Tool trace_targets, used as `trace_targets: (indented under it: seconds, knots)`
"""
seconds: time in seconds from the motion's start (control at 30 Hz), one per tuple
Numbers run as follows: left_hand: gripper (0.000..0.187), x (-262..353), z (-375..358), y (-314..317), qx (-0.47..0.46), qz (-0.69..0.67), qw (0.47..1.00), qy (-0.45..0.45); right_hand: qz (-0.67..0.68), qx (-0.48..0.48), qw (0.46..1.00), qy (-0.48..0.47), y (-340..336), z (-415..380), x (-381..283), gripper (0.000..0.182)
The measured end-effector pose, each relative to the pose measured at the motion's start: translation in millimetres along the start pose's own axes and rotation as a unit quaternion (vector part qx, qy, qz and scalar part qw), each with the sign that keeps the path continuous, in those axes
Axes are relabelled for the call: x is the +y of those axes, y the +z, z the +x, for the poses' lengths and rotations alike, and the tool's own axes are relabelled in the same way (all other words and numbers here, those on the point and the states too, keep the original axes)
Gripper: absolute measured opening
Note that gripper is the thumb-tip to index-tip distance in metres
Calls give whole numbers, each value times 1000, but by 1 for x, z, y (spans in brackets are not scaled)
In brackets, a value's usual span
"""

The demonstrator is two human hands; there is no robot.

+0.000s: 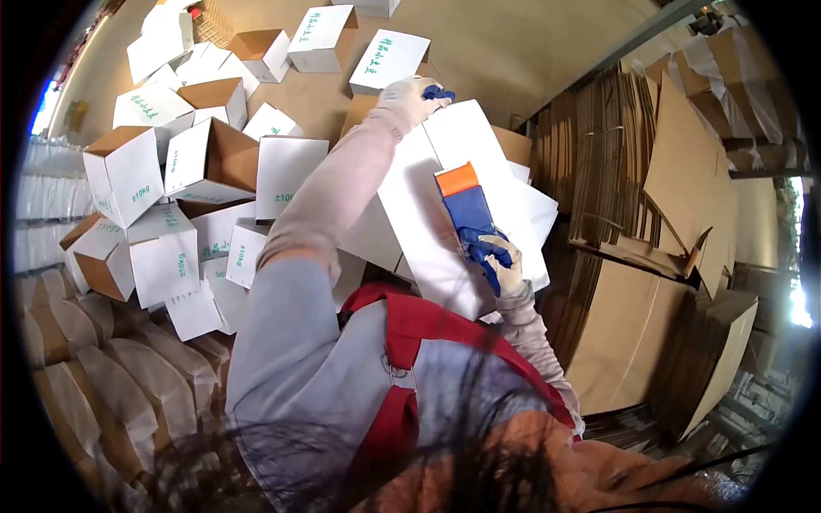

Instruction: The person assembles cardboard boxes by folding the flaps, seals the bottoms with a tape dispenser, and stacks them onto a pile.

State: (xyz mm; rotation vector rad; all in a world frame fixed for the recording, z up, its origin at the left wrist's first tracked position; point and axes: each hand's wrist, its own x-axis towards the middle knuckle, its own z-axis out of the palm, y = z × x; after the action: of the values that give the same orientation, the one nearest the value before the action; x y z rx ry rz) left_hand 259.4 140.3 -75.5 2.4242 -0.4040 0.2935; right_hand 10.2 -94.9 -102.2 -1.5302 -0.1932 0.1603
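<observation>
A white cardboard box (419,201) lies in front of me, a seam running across its top face. My right hand (503,263), in a white and blue glove, is closed around the lower end of a blue tape dispenser (466,208) with an orange end piece. The dispenser overlaps the top of the box, its orange end pointing away from me. My left hand (415,98), gloved too, reaches to the far end of the box, with its blue-coated fingers curled at the corner.
Many white boxes (291,171) with green print, several open-topped, are heaped to the left. Tall stacks of flat brown cardboard (590,162) stand close on the right. Plastic-wrapped bundles (120,376) lie at the lower left. Brown floor (487,43) shows beyond the boxes.
</observation>
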Motion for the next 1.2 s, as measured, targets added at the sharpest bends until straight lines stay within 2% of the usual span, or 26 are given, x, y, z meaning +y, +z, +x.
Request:
trace_targets:
  seconds: [0.03,0.07,0.1,0.17,0.2,0.23,0.3,0.33,0.37,0.43,0.47,0.5,0.57,0.6,0.63,0.67,0.7,0.77,0.83,0.9,0.97,1.03,1.07,1.1,1.17,1.2]
  knots:
    - [42,2,-7,-6,-5,-1,1000,1,19,4,1000,9,-1,-2,0,26]
    - [44,8,-15,-17,-162,-128,969,-137,20,4,1000,13,0,-2,-2,26]
    - [46,12,-24,-23,-309,-247,879,-267,33,11,999,18,2,-2,-3,26]
    - [51,5,-47,-14,-437,-359,790,-236,50,17,998,21,3,0,-7,26]
    - [50,50,-44,-51,-505,-273,781,-245,45,9,999,25,2,1,-9,26]
    - [49,57,-46,-49,-534,-240,787,-193,38,1,999,32,0,0,-11,27]
    - [52,69,-51,-60,-456,-174,867,-100,27,-11,999,37,-1,-1,-17,27]
    - [55,74,-50,-68,-452,-157,873,-91,19,-18,999,36,-2,0,-19,27]
    - [47,67,-57,-62,-443,-279,837,-158,42,-23,998,29,-2,0,-18,29]
    - [37,64,-71,-62,-409,-395,787,-239,5,-46,998,38,-6,2,-27,29]
    - [32,46,-87,-37,-369,-531,695,-315,7,-48,998,40,-7,2,-26,29]
    - [31,45,-99,-28,-315,-592,649,-359,-6,-54,997,46,-8,4,-24,29]
    - [23,40,-101,-31,-298,-591,670,-337,-20,-58,997,49,-7,13,-26,29]
    - [21,38,-90,-30,-284,-407,839,-223,-41,-57,996,47,-5,18,-29,30]
    - [19,33,-71,-29,-249,-194,944,-93,-62,-55,996,46,-2,25,-36,31]
    - [22,20,-51,-27,-226,-21,973,42,-18,-16,998,51,11,34,-49,32]
    - [30,20,-33,-35,-191,40,980,47,-17,6,996,88,13,41,-42,34]
    - [32,-7,9,-33,-204,127,970,-44,15,11,994,108,19,60,-63,38]
    - [33,-12,18,-31,-381,158,894,-174,27,12,995,93,22,66,-66,40]
    - [35,-70,17,14,-392,174,891,-150,79,0,992,94,22,68,-60,40]
    - [37,-98,1,35,-408,191,884,-127,23,-15,997,67,21,65,-67,39]
    - [41,-98,14,34,-294,296,894,-165,64,-4,996,56,19,67,-52,38]
    - [46,-44,20,2,-267,210,924,-177,79,11,993,82,20,66,-43,35]
    - [49,-13,21,-1,-237,107,951,-166,90,22,992,90,21,64,-43,35]
    - [50,25,-6,37,-207,153,955,-147,-16,4,998,63,18,56,-54,34]
    - [51,35,-19,43,-198,172,954,-149,-81,8,997,17,14,39,-61,31]
